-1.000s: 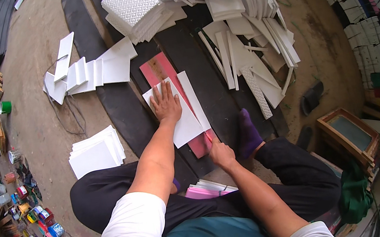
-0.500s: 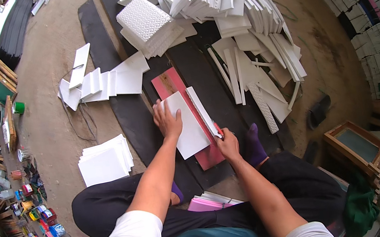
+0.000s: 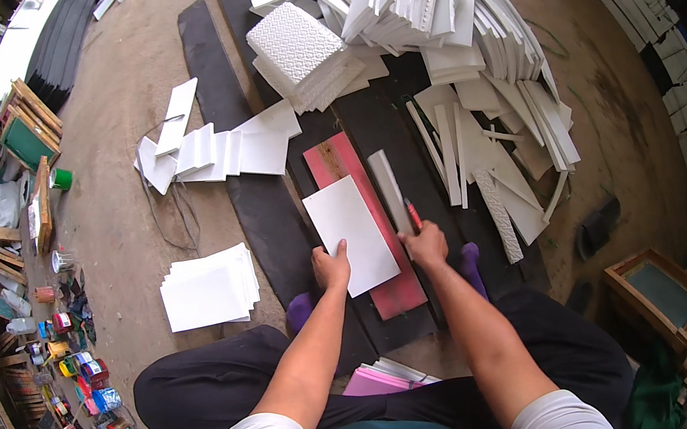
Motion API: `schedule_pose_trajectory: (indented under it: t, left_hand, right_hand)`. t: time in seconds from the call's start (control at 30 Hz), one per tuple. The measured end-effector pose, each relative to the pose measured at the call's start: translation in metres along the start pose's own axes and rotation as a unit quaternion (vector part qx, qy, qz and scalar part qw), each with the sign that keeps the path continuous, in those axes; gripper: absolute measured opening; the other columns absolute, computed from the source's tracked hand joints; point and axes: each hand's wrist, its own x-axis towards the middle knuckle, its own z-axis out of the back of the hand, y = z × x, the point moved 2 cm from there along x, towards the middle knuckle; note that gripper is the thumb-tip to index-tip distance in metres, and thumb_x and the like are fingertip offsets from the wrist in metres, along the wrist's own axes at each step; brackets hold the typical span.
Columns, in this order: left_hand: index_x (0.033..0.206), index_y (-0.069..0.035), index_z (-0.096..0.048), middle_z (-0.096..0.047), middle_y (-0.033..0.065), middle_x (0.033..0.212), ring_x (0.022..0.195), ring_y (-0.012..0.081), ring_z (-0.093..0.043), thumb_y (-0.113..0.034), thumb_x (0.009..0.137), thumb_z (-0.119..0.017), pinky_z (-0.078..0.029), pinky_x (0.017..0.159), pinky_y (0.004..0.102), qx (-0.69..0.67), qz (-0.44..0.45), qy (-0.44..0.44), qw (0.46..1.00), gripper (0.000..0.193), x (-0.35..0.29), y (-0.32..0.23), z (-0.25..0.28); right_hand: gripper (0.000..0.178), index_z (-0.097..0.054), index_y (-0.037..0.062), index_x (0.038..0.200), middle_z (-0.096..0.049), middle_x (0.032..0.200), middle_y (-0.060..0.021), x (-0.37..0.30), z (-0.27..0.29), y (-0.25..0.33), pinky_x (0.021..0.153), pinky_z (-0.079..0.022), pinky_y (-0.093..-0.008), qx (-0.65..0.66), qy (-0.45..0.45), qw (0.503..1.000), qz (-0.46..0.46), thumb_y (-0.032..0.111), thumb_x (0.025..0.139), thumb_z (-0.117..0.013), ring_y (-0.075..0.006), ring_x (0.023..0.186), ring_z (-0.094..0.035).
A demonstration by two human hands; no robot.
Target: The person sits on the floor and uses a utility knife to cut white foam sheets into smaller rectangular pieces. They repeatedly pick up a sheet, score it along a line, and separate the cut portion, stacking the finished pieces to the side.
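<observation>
A white rectangular foam-like sheet (image 3: 351, 230) lies across a red board (image 3: 400, 298). My left hand (image 3: 331, 267) grips the sheet's lower left edge, thumb on top and fingers underneath. Just right of the board, my right hand (image 3: 426, 245) is closed around a red-handled cutter (image 3: 413, 210); its blade is hard to make out. A narrow white strip (image 3: 388, 184) rises from the same hand, apart from the sheet, its lower end at my fingers.
Black planks (image 3: 264, 200) lie under the board. White offcuts (image 3: 464, 144) and a large heap of white pieces (image 3: 418, 6) are at the far right. Stacked white sheets (image 3: 206, 290) rest at left, paint containers (image 3: 93, 374) beyond. A wooden-framed screen (image 3: 661, 293) stands at right.
My left hand has gone from lying flat on the sheet to gripping its lower left edge. The strip has come away rightward from the board with my right hand. The view has shifted.
</observation>
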Motion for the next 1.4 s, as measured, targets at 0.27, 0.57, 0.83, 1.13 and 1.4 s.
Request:
schedule_pose_trajectory:
  t: [0.27, 0.57, 0.83, 1.13, 1.4]
  left_hand:
    - [0.126, 0.006, -0.044, -0.064, 0.0242, 0.120, 0.110, 0.0351, -0.066, -0.034, 0.088, -0.085, -0.052, 0.098, 0.0436, -0.241, -0.002, 0.026, 0.970, 0.069, 0.000, 0.015, -0.005]
    - [0.133, 0.008, -0.049, -0.065, 0.0196, 0.122, 0.111, 0.0266, -0.066, -0.030, 0.085, -0.090, -0.055, 0.093, 0.0409, -0.482, -0.015, 0.116, 0.868, 0.073, -0.022, 0.003, 0.060]
    - [0.135, 0.006, -0.056, -0.067, 0.0146, 0.125, 0.117, 0.0220, -0.063, -0.050, 0.099, -0.071, -0.050, 0.100, 0.0381, -0.521, -0.005, 0.049, 0.852, 0.068, -0.013, 0.015, 0.094]
    - [0.130, 0.006, -0.051, -0.063, 0.0270, 0.121, 0.114, 0.0402, -0.065, -0.040, 0.103, -0.066, -0.051, 0.095, 0.0475, -0.374, 0.007, -0.330, 0.866, 0.055, 0.029, 0.100, 0.155]
    - [0.147, 0.008, -0.043, -0.061, 0.0349, 0.133, 0.120, 0.0456, -0.065, -0.039, 0.110, -0.053, -0.055, 0.097, 0.0490, -0.406, 0.224, -0.458, 0.758, 0.061, 0.068, 0.187, 0.210]
  right_hand:
    - [0.065, -0.065, 0.0042, 0.115, -0.074, 0.105, -0.0202, 0.020, 0.020, 0.038, 0.087, -0.055, -0.0466, 0.099, -0.027, 0.988, 0.119, 0.048, 0.075, -0.090, -0.0381, 0.101, -0.072]
    - [0.086, -0.063, -0.0039, 0.115, -0.072, 0.108, -0.0226, -0.070, -0.046, 0.042, 0.089, -0.054, -0.0450, 0.128, 0.099, 0.976, 0.148, 0.051, 0.059, -0.099, -0.0380, 0.103, -0.071]
    - [0.054, -0.063, 0.0003, 0.108, -0.072, 0.102, -0.0189, -0.026, -0.067, 0.027, 0.086, -0.053, -0.0433, 0.192, -0.038, 0.961, 0.194, 0.035, 0.078, -0.091, -0.0335, 0.096, -0.071]
    - [0.018, -0.069, 0.0001, 0.107, -0.066, 0.093, 0.0003, -0.073, -0.095, 0.107, 0.078, -0.049, -0.0288, 0.338, 0.119, 0.906, 0.226, 0.012, 0.095, -0.075, -0.0103, 0.082, -0.059]
    - [0.029, -0.069, -0.0018, 0.115, -0.069, 0.099, -0.0029, -0.090, -0.129, 0.113, 0.085, -0.050, -0.0312, 0.251, 0.120, 0.929, 0.245, 0.015, 0.094, -0.078, -0.0137, 0.091, -0.063]
